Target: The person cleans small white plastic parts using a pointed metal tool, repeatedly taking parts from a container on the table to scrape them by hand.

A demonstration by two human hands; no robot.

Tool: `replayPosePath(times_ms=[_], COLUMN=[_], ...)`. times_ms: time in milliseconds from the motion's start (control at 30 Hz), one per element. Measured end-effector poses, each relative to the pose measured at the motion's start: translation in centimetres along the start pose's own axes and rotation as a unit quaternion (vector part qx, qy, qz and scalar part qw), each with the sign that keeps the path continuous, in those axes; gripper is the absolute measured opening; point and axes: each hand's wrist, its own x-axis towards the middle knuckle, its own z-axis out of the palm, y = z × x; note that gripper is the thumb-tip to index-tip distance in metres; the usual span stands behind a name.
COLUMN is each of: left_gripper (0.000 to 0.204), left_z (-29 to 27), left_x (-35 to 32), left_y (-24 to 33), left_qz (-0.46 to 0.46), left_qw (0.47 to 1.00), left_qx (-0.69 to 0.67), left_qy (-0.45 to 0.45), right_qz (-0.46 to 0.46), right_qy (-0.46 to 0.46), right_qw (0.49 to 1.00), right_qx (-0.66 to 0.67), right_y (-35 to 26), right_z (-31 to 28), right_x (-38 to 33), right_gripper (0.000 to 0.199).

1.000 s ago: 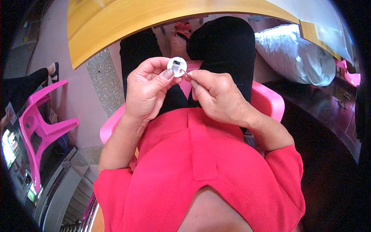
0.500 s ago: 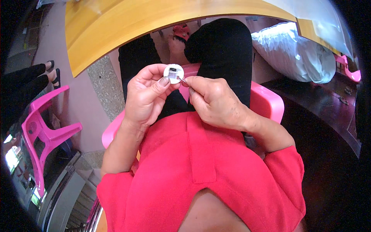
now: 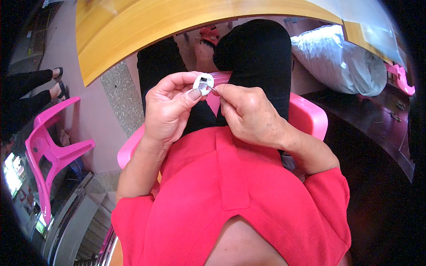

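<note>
Between the thumb and fingers of my left hand (image 3: pixel 168 104) is a small round white disc (image 3: pixel 197 83), tilted, with a dark rectangular spot and a pale recess on its face. Closed in a pinch, my right hand (image 3: pixel 250 111) grips a thin metal tool (image 3: pixel 211 89), whose tip reaches the disc's recess. The kind of tool is too small to make out, and my fingers cover its rear end. Both hands are held above my lap, in front of my red top.
A yellow wooden table (image 3: pixel 133 35) curves across the far side. Pink plastic chairs (image 3: pixel 57 150) stand at the left and under me. A large white bag (image 3: pixel 341 62) lies at the right. Another person's legs (image 3: pixel 33 91) show at far left.
The disc has turned to a steeper tilt in my left hand and shifted slightly right. The tool's tip now reaches farther into the recess.
</note>
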Motion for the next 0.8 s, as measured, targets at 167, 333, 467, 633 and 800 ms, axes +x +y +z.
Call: replayPosePath(times_ms=[167, 333, 467, 633, 800], left_gripper=[0.027, 0.025, 0.021, 0.021, 0.021], left_z=[-0.1, -0.5, -1.3, -1.2, -1.2], left_x=[0.0, 0.0, 0.0, -0.1, 0.1], left_y=[-0.2, -0.5, -0.6, -0.8, -0.7], left_qz=[0.005, -0.008, -0.026, -0.042, -0.053], left_qw=[1.0, 1.0, 0.997, 0.994, 0.994], left_qx=[0.01, 0.013, 0.077, 0.1, 0.099], left_qy=[0.002, 0.004, -0.014, 0.005, 0.004], right_qz=[0.005, 0.004, 0.0, -0.043, 0.004], right_qy=[-0.004, -0.032, -0.049, -0.035, -0.064], right_qw=[1.0, 0.999, 0.996, 0.991, 0.994], right_qx=[-0.006, -0.038, -0.068, -0.118, -0.093], right_y=[0.1, 0.3, 0.6, 0.6, 0.6], right_z=[0.0, 0.1, 0.4, 0.5, 0.3], right_x=[0.0, 0.0, -0.3, -0.1, -0.2], right_gripper=[0.021, 0.024, 0.023, 0.011, 0.01])
